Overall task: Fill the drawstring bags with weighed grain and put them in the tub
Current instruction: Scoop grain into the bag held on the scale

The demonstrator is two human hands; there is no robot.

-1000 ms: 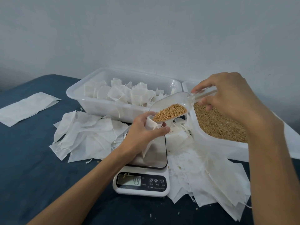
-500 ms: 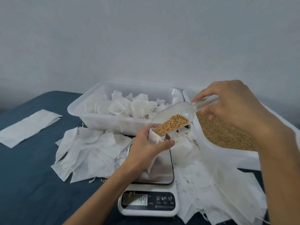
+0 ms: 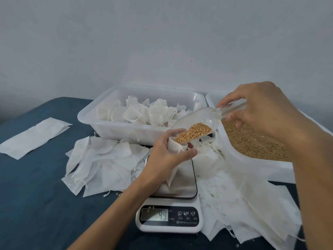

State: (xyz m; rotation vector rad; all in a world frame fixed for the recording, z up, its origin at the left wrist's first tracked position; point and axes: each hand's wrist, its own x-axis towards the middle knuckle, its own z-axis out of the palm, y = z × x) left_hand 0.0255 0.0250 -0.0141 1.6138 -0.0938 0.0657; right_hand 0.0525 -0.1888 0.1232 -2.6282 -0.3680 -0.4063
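My left hand holds a small white drawstring bag open-mouthed above the plate of the kitchen scale, whose display reads 49. My right hand pinches the handle of a clear plastic scoop holding golden grain. The scoop's lip rests at the bag's mouth. Behind stands the white tub with several filled bags in it.
A second white tub of loose grain stands at the right. Empty bags lie heaped left of the scale and to its right. A flat white sheet lies on the blue tabletop at the far left.
The view has tilted, so everything sits lower in the frame. Both hands, the bag and the scoop keep the same pose; the grain has crept slightly toward the scoop's lip.
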